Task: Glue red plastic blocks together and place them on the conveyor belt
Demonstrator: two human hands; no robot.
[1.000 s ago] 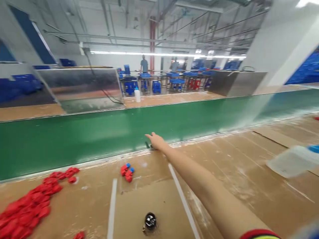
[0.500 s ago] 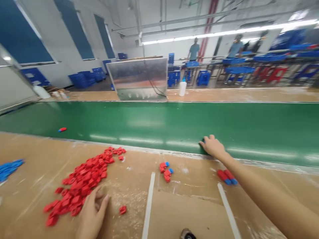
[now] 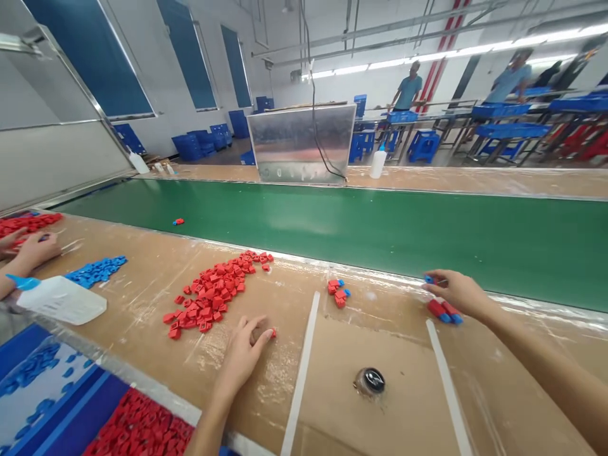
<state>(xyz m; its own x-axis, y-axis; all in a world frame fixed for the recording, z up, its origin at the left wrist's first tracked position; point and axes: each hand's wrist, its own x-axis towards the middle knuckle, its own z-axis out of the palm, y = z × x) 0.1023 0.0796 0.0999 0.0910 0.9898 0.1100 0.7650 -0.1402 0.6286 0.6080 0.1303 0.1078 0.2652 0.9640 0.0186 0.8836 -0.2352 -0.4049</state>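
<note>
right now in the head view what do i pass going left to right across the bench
co-worker's hand → blue pieces → red pieces → left hand → white strip → small red-blue cluster → black round object → right hand

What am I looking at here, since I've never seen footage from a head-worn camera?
This picture comes from a camera worn on a person's head, looking forward and down, so the two bare arms reaching in from below are that person's own. The right hand pinches a small blue piece at the bench edge, just above joined red-and-blue pieces. The left hand rests on the bench, its fingertips beside a small red piece. The brown-covered workbench also holds a heap of red pieces. Beyond it runs a green conveyor belt. The hand at far left belongs to a co-worker.
</note>
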